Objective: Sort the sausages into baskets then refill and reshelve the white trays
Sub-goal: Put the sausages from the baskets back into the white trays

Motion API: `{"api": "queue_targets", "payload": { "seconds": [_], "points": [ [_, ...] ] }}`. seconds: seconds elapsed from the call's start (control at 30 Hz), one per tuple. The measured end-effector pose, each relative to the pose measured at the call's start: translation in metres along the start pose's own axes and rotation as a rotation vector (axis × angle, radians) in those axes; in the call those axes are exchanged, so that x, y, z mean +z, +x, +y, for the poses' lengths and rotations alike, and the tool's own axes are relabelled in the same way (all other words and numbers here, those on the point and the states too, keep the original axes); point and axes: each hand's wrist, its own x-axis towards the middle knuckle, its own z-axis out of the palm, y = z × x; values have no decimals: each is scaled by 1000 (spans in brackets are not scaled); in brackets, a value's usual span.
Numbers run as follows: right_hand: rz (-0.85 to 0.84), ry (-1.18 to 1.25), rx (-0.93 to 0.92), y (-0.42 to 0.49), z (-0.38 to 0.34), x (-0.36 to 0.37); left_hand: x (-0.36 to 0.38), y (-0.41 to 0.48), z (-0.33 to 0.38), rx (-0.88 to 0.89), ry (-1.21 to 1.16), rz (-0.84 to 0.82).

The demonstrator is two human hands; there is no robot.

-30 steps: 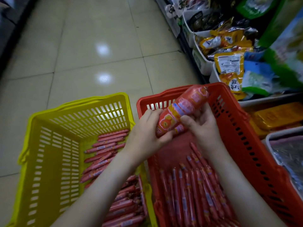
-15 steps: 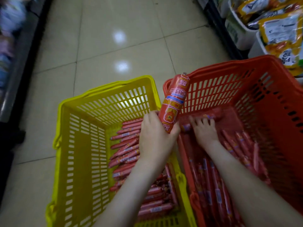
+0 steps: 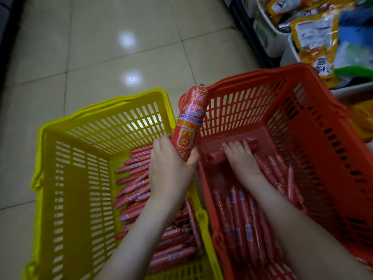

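Since half a second ago your hands have hardly shifted. At frame centre your left hand (image 3: 171,170) is clamped round the thick sausage (image 3: 190,124), upright above the seam between the yellow basket (image 3: 66,178) and red basket (image 3: 298,126). Right of centre, your right hand (image 3: 241,158) curls over another thick sausage (image 3: 217,156) on the red basket's floor

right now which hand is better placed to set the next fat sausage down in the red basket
Probably the left hand: it grips a thick sausage upright over the seam between the yellow basket and the red basket. The right hand is deep inside, pressed on another thick sausage.
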Motion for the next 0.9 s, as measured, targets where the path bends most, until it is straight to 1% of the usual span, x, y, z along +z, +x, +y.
{"api": "queue_targets", "payload": {
  "seconds": [0.07,0.13,0.23,0.27,0.33,0.4,0.5,0.57,0.7,0.8,0.9],
  "points": [
    [102,119,15,-3,1,-23,-1,0,0,11,16,-11],
    [203,296,81,-11,4,-62,-4,1,1,16,18,-42],
    [317,690,282,-38,6,-141,-17,-3,14,-43,-1,-119],
    [339,794,376,-53,6,-170,-25,-8,25,-83,-33,-139],
    [369,920,538,-88,4,-232,-47,-28,56,-131,-170,-173],
    [399,1020,628,-130,-1,-294,-75,-54,97,-96,-359,-242],
    [460,1113,694,-198,-16,-388,-136,-98,164,35,-619,-426],
    [560,1196,726,-244,-36,-444,-186,-132,198,114,-761,-579],
    [751,1387,738,-327,-87,-526,-277,-205,223,297,-990,-846],
    [857,1456,748,-379,-121,-557,-309,-252,218,360,-1030,-1030],
    [899,1423,786,-423,-144,-570,-318,-287,213,400,-939,-1149]
  ]
}}
